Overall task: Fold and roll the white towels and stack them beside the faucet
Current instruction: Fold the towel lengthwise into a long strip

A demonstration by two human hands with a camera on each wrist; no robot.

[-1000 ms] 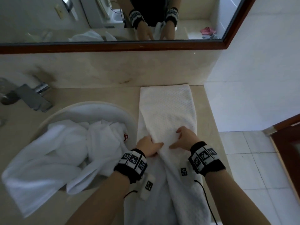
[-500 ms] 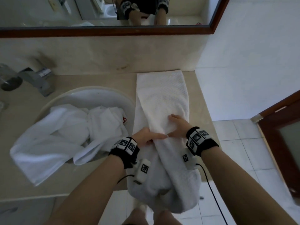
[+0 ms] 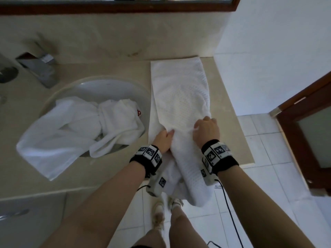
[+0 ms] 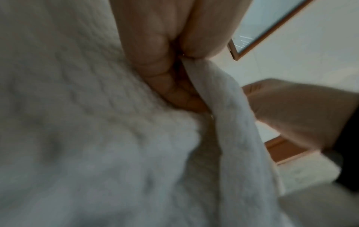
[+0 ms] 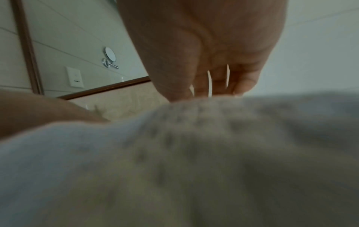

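Beige counter (image 3: 111, 72) beside tiled floor (image 3: 268, 185); both hands pinch the towel (image 3: 179, 93).

White dotted-weave towel (image 3: 180, 97) on a beige counter (image 3: 107, 68), brown-framed mirror (image 3: 116, 8), black-and-white patterned wristbands (image 3: 146, 156)

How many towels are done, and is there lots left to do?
None are finished: no rolled towel sits by the faucet yet. The long towel on the counter is folded narrow; the left hand pinches its edge and the right hand is on it. Rolling it remains, and the crumpled towels in the sink lie untouched.
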